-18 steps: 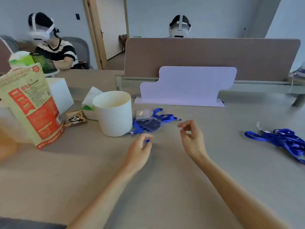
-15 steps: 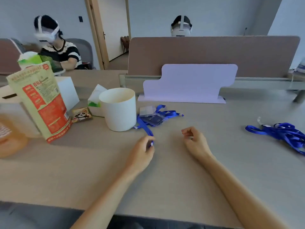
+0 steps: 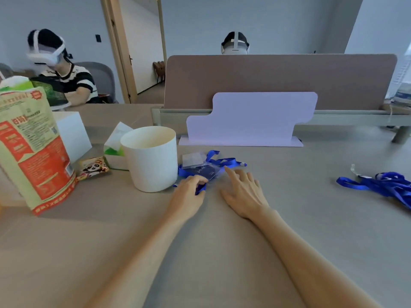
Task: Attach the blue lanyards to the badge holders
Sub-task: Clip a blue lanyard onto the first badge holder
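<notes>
Both hands have advanced to the pile at frame centre, beside the cup [image 3: 153,161]. The left hand [image 3: 189,192] fingers pinch the blue lanyard [image 3: 224,161]. The right hand [image 3: 243,192] fingers, previously curled, now lie straight and apart at the badge holder [image 3: 205,171]. Attachment is probably about to begin.

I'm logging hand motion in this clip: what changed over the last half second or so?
The right hand uncurled and reached forward; its straight fingers now come up to the edge of the badge holder. The left hand slid forward toward the holder. It still pinches the blue lanyard. The white cup and spare lanyards stayed put.
</notes>
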### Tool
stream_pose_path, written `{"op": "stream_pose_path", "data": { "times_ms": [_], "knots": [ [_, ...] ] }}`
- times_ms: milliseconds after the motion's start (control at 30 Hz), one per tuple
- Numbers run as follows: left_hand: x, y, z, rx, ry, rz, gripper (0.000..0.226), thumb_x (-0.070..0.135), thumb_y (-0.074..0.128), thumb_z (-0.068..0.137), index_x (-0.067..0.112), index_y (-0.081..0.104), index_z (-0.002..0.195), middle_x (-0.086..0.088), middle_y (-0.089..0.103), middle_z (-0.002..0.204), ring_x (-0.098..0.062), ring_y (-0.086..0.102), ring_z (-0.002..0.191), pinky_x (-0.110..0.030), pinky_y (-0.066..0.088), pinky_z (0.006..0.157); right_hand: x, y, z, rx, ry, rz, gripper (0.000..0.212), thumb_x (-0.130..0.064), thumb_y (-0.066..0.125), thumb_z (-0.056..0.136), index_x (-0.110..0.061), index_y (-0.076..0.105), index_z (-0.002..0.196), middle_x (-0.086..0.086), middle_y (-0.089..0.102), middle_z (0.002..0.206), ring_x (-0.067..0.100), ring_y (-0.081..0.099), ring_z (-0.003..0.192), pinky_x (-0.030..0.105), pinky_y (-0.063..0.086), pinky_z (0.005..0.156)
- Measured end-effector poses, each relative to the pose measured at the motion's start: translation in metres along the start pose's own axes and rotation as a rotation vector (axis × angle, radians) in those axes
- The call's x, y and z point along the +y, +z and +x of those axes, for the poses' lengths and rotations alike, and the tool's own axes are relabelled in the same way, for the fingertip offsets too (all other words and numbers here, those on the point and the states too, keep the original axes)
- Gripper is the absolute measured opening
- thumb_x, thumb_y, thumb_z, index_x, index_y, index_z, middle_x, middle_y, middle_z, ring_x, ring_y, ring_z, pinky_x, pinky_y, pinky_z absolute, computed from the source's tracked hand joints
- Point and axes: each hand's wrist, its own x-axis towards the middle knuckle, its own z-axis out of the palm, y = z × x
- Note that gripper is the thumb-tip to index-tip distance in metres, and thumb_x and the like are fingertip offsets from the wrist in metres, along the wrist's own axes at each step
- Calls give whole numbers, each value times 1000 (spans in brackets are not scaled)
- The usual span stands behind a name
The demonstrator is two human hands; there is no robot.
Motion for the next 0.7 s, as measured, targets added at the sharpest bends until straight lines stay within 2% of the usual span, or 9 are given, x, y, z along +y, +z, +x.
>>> {"op": "stream_pose_path", "data": {
  "times_ms": [67,167,300,433,500,567,633,700],
  "knots": [
    [-2,1,12,18,-9,-23,36,9,60,84,28,60,115,12,62,114,-7,58,95,-26,48,88,-1,7,18,34,-80,5,68,-52,48,91,-31,24,151,2,37,146,26,38,131,41,35,102],
    [-8,1,24,66,-95,-166,38,8,60,83,34,60,111,21,63,105,-2,61,85,-32,53,85,0,18,44,52,-182,41,67,-59,47,86,-33,34,147,-3,44,142,22,42,128,38,35,103],
    [-10,2,20,48,-81,-222,34,7,56,85,38,59,101,19,65,100,5,60,88,-26,51,88,3,26,61,73,-175,41,61,-60,39,83,-32,49,137,-6,52,136,20,46,126,36,38,100],
    [-2,4,12,64,13,12,18,27,55,90,32,63,105,17,58,110,-4,51,106,-23,40,92,3,24,58,94,-130,53,33,-43,49,92,-29,57,121,-7,57,127,21,49,117,34,37,91],
    [2,5,10,36,24,183,24,39,51,92,33,61,113,18,55,118,-9,45,114,-26,35,97,3,21,54,101,-135,76,23,-32,47,96,-25,60,114,-6,62,120,23,52,111,35,40,86],
    [3,6,9,0,-5,303,35,46,45,93,35,54,125,19,49,130,-10,38,124,-32,27,103,4,18,52,121,-102,139,26,-23,43,99,-21,63,115,-2,67,113,27,59,103,36,46,81],
    [0,7,10,-12,-10,403,42,47,41,94,35,46,134,18,43,139,-10,33,131,-34,22,105,6,11,50,155,14,317,28,-17,42,99,-19,65,114,2,71,103,27,64,93,35,49,75],
    [-1,8,10,2,-9,454,44,46,39,95,33,43,137,17,40,144,-11,31,134,-34,21,107,13,4,45,217,172,615,22,-14,45,99,-16,65,104,5,74,90,22,70,85,33,51,75]
  ]
}}
